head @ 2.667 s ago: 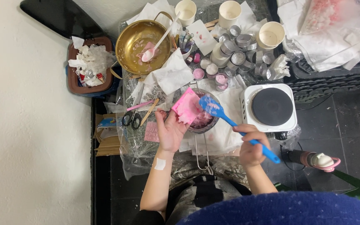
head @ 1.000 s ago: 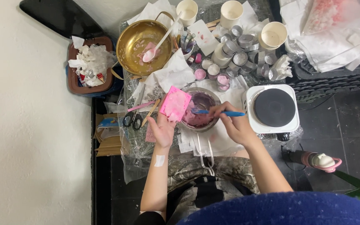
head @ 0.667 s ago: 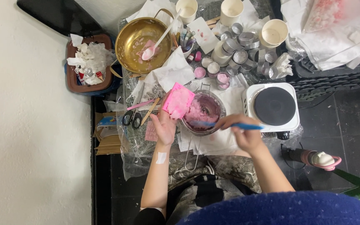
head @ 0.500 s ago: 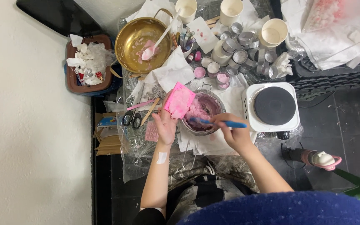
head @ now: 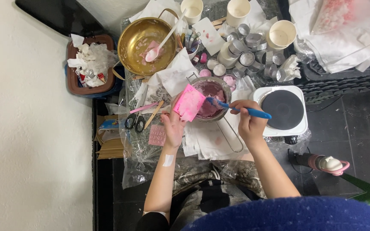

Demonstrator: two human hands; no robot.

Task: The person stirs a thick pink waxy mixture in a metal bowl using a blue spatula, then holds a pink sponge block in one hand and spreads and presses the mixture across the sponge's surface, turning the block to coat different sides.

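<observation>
- Left hand (head: 174, 126) gripping pink square mould (head: 189, 102), fingers closed on its near edge, mould tilted up against left rim of small metal pan (head: 210, 99).
- Right hand (head: 249, 124) closed round blue spatula (head: 236, 109); blade end dipped into pink-purple mix inside pan, handle pointing right.
- Pan sits mid-table on white paper sheets (head: 206, 141); wire handle running toward near side, btwn the two hands.
- White plaster strip on left forearm (head: 168, 160).
- Packaging: flat blue-and-yellow pack (head: 108, 125) at left table edge on brown cardboard (head: 110, 145); clear bag w/ pink-white contents (head: 335, 15) far right; white card w/ pink smear (head: 208, 36) far centre. Print too small to tell.
- Pink moulded sheet (head: 156, 135) lying just left of left hand.
- Scissors (head: 134, 122), pink stick (head: 143, 108) and wooden stick (head: 154, 114) left of mould.
- Gold bowl (head: 144, 51) far left, white spoon (head: 161, 45) w/ pink residue resting inside.
- Brown bin (head: 71, 83) w/ crumpled white tissue further left, off table.
- Cluster of small round tins (head: 247, 55) far of pan, some w/ pink fill; three white paper cups (head: 281, 34) beyond.
- White hotplate, black disc top (head: 283, 109), just right of right hand.
- Pink-and-white bottle (head: 328, 164) on dark floor, near right.
- Clear plastic sheeting (head: 140, 171) covering table's near edge.
</observation>
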